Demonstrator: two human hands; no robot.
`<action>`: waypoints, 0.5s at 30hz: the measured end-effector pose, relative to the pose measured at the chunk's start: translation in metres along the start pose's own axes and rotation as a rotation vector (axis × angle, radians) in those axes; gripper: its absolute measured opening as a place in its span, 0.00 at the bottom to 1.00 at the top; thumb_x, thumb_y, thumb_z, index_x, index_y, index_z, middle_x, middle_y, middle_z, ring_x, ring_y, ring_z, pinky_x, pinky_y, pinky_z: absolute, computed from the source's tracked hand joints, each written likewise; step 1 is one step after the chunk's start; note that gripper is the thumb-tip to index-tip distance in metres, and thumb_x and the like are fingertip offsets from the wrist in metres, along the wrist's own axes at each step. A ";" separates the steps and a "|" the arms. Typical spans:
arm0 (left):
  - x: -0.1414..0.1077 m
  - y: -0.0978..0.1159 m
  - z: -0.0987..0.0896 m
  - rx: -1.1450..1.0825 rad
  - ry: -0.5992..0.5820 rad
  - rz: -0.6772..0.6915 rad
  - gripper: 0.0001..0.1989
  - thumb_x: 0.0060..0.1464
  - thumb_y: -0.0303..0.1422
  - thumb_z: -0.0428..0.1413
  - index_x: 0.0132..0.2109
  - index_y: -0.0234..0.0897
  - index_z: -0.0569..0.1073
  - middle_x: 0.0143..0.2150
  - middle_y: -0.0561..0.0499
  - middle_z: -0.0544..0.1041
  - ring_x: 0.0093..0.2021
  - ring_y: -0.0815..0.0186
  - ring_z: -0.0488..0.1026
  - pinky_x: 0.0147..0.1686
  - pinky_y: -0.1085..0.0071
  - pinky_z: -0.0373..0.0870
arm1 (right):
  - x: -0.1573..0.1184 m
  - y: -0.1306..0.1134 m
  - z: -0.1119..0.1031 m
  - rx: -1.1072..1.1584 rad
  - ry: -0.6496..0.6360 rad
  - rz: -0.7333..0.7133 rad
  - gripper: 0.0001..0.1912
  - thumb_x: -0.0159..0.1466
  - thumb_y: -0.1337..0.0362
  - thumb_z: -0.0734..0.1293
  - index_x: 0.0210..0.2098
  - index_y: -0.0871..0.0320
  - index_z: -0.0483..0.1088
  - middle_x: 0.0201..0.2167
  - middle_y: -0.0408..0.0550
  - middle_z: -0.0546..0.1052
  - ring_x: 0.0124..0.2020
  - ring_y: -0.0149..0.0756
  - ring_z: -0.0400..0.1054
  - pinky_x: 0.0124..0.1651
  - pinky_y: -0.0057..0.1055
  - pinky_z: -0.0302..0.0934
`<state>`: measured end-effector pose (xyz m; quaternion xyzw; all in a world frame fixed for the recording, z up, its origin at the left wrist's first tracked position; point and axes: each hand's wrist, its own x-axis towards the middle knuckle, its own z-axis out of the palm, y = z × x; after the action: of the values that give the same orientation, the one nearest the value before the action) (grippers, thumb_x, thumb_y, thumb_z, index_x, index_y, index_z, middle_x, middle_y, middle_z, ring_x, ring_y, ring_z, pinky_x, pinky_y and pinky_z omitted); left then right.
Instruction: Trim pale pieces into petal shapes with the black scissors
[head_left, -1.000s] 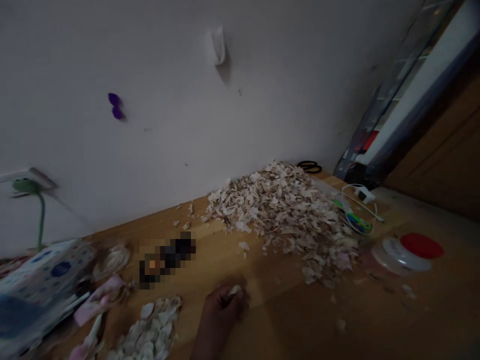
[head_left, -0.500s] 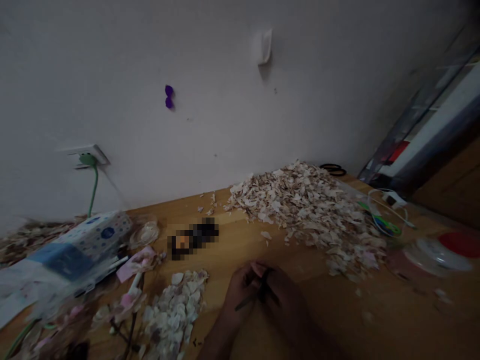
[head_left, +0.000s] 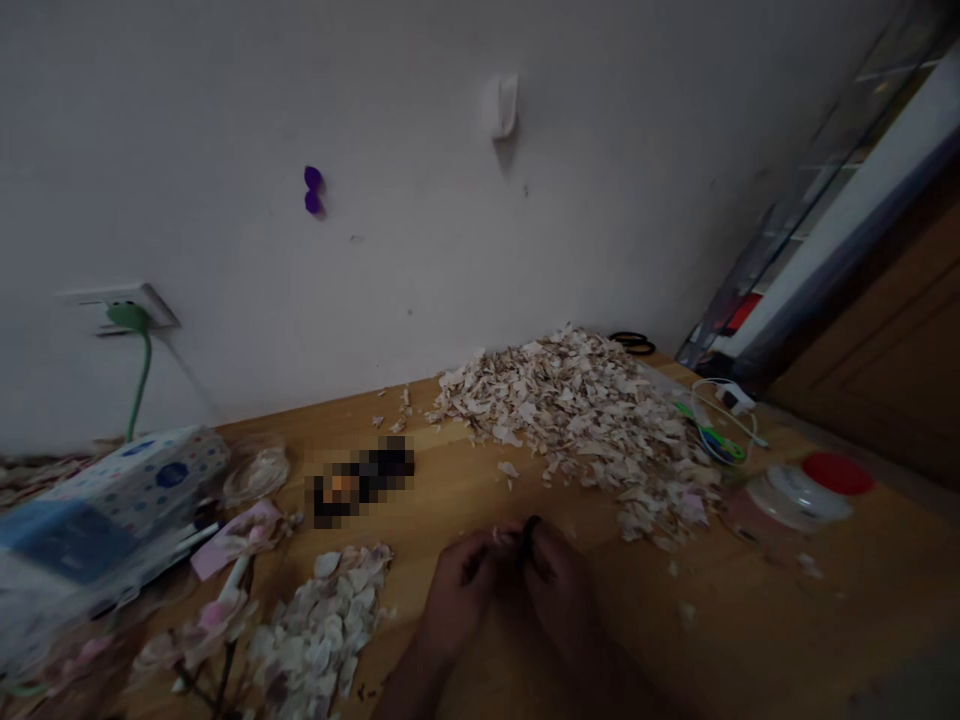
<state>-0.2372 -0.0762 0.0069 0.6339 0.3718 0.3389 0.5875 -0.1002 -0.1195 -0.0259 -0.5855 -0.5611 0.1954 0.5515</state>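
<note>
At the front middle of the wooden table [head_left: 427, 500], my left hand [head_left: 461, 585] is closed, its fingertips pinching a small pale piece [head_left: 501, 537]. My right hand [head_left: 559, 580] sits close beside it, closed around dark scissors [head_left: 531, 535], of which mostly a black handle loop shows; the blades are hidden or too dark to make out. A large heap of pale, dry-looking flakes [head_left: 562, 400] lies behind my hands to the right. To their left is a smaller pile of rounded pale petals [head_left: 322, 630].
At left are a tissue pack [head_left: 150, 480], a pink card [head_left: 232, 540] and a flowered twig [head_left: 225, 660]. A blurred-out dark item [head_left: 364, 480] lies mid-table. A jar [head_left: 787, 500], red lid [head_left: 836, 473], cable [head_left: 724, 395] and black-handled scissors [head_left: 634, 343] are at right.
The view has turned a little to the right, so things appear further left. The scissors blades seen across my hands before no longer show clearly; my fingertips remain close together.
</note>
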 end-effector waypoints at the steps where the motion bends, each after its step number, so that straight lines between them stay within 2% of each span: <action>1: 0.000 -0.002 0.000 0.009 0.011 -0.006 0.12 0.57 0.36 0.51 0.38 0.37 0.77 0.34 0.50 0.77 0.38 0.63 0.71 0.41 0.71 0.65 | 0.001 0.000 -0.001 0.033 0.010 0.027 0.21 0.52 0.75 0.57 0.40 0.52 0.72 0.37 0.47 0.78 0.39 0.38 0.73 0.45 0.35 0.69; 6: 0.002 -0.009 0.000 -0.014 0.058 -0.050 0.13 0.56 0.39 0.52 0.35 0.35 0.76 0.31 0.50 0.75 0.35 0.64 0.69 0.36 0.72 0.64 | 0.008 0.000 -0.002 0.124 0.073 0.179 0.15 0.56 0.68 0.62 0.40 0.54 0.74 0.39 0.50 0.79 0.41 0.43 0.74 0.45 0.39 0.70; 10: 0.003 -0.011 -0.002 -0.075 0.103 -0.089 0.15 0.54 0.43 0.54 0.33 0.34 0.74 0.29 0.51 0.73 0.33 0.65 0.68 0.33 0.73 0.62 | 0.012 -0.002 -0.003 0.159 0.117 0.275 0.14 0.59 0.61 0.63 0.42 0.55 0.75 0.42 0.50 0.79 0.42 0.43 0.74 0.45 0.37 0.70; 12: 0.004 -0.014 -0.004 -0.120 0.127 -0.107 0.15 0.53 0.43 0.55 0.32 0.34 0.74 0.29 0.51 0.73 0.32 0.66 0.68 0.34 0.73 0.62 | 0.008 -0.004 -0.018 0.117 0.176 0.308 0.15 0.58 0.59 0.64 0.42 0.55 0.75 0.41 0.49 0.80 0.41 0.43 0.75 0.44 0.36 0.71; 15: 0.006 -0.020 -0.007 -0.186 0.167 -0.125 0.15 0.53 0.44 0.55 0.31 0.34 0.73 0.27 0.52 0.72 0.30 0.67 0.67 0.32 0.74 0.62 | -0.015 -0.008 -0.065 -0.023 0.194 0.323 0.15 0.56 0.56 0.65 0.39 0.55 0.76 0.35 0.49 0.81 0.33 0.43 0.76 0.36 0.32 0.72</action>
<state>-0.2417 -0.0673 -0.0120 0.5218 0.4249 0.3863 0.6308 -0.0535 -0.1621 -0.0044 -0.6904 -0.4063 0.2178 0.5576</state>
